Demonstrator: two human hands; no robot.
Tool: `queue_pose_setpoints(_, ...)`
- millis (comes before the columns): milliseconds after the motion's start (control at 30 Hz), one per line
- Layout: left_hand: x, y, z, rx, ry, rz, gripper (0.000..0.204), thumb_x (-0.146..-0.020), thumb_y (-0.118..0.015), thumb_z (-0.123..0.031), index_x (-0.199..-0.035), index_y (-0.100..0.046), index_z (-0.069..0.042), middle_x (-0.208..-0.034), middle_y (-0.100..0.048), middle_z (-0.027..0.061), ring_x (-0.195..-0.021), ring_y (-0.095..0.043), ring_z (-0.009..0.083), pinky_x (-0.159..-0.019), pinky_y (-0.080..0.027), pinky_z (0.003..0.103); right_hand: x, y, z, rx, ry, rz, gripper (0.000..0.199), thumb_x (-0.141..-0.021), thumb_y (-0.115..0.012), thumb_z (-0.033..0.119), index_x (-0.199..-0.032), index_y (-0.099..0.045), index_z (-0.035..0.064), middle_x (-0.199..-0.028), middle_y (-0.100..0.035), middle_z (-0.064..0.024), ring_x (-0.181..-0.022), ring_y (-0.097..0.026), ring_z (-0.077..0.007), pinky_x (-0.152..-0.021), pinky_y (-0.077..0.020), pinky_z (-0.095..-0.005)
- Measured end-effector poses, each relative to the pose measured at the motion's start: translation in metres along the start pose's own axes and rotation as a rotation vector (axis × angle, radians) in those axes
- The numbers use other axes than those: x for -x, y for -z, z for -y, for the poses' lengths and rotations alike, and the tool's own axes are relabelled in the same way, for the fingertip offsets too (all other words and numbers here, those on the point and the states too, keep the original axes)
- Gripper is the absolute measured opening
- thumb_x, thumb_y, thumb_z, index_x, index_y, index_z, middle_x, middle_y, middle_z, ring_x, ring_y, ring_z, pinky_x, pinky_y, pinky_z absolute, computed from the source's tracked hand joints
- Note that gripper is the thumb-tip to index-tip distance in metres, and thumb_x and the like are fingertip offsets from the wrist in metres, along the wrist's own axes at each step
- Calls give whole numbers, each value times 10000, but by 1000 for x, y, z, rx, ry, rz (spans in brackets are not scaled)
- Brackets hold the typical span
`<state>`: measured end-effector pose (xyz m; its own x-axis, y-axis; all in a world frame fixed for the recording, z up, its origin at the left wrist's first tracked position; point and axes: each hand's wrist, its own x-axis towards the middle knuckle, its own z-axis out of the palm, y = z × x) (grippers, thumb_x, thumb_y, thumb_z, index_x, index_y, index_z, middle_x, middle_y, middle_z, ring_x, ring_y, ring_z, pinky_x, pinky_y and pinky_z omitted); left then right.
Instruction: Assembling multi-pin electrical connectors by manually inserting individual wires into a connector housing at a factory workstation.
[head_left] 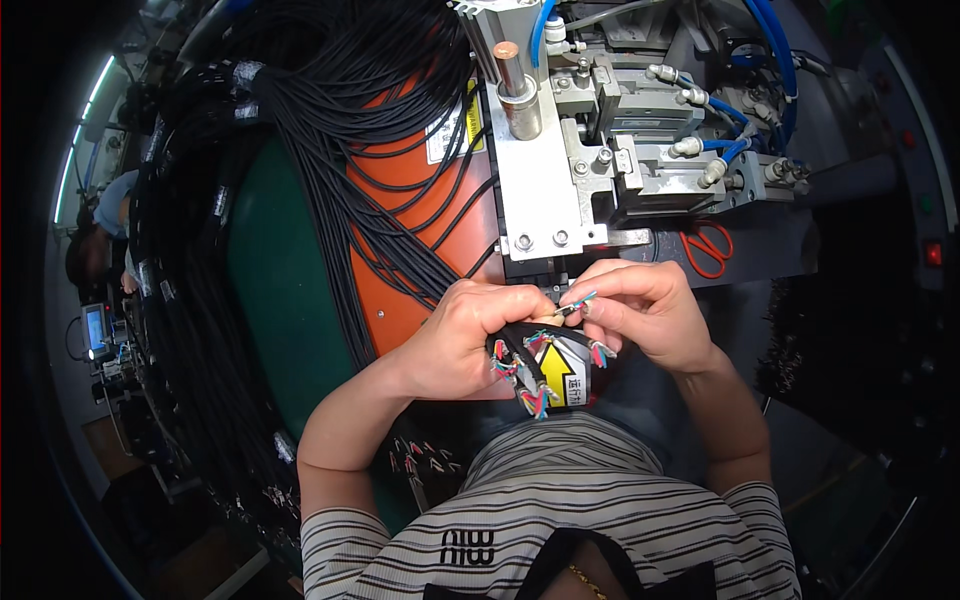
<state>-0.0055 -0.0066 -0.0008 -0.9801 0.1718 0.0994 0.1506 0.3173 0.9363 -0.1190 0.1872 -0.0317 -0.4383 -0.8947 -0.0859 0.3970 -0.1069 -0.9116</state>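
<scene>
Several black cables with stripped ends [532,375] are bunched in my left hand [462,340], whose fingers are closed round them. Their thin coloured wires fan out below that hand. Between both hands one cable end [578,303] shows blue and red wires. My right hand [652,312] pinches at these wires with thumb and forefinger. Both hands are just in front of the metal machine [540,190], close to its lower edge. Beneath the cable ends is a white label with a yellow arrow [558,378].
Long black cables [370,110] spread over an orange panel [430,210] and green surface [280,250] to the left. Pneumatic cylinders [655,110] with blue hoses stand at the upper right. Orange-handled scissors [708,250] lie beside the machine. At the far left a person [112,215] is partly visible.
</scene>
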Motion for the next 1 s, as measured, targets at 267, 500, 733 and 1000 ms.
queue_pose_setpoints(267, 0, 0, -2, -30, 87, 30, 114, -772, -675, -34, -851, -594, -21, -688, -607, 44, -589, -614, 168, -556, -457, 277, 1, -3, -3, 64, 59, -49, 165, -901, -586, -65, -1024, -697, -59, -927, -667, -132, -595, -592, -89, -483, -432, -181)
queue_pose_setpoints(500, 6, -26, -3, -556, -84, -157, 157, -716, -699, -38, -839, -605, -21, -628, -588, 42, -539, -602, 222, -539, -475, 318, 2, -3, -1, 746, 350, -134, 65, -864, -665, -7, -923, -686, -28, -843, -662, -84, -546, -584, -52, -448, -404, -192)
queue_pose_setpoints(733, 10, -29, -1, -835, -144, -184, 409, -682, -685, -100, -1071, -640, 19, -883, -594, 90, -718, -612, 231, -591, -496, 338, 2, -12, 7, 1360, 397, -158, 48, -767, -681, 23, -784, -637, 11, -731, -593, -82, -532, -594, -230, -460, -446, -325)
queue_pose_setpoints(1000, 7, -30, -1, -851, -149, -173, 412, -723, -616, -41, -1129, -638, 28, -835, -521, 66, -707, -567, 189, -555, -485, 296, 1, -9, -4, 1296, 404, -209, 64, -765, -686, 27, -799, -633, 13, -748, -599, -85, -563, -605, -260, -487, -469, -350)
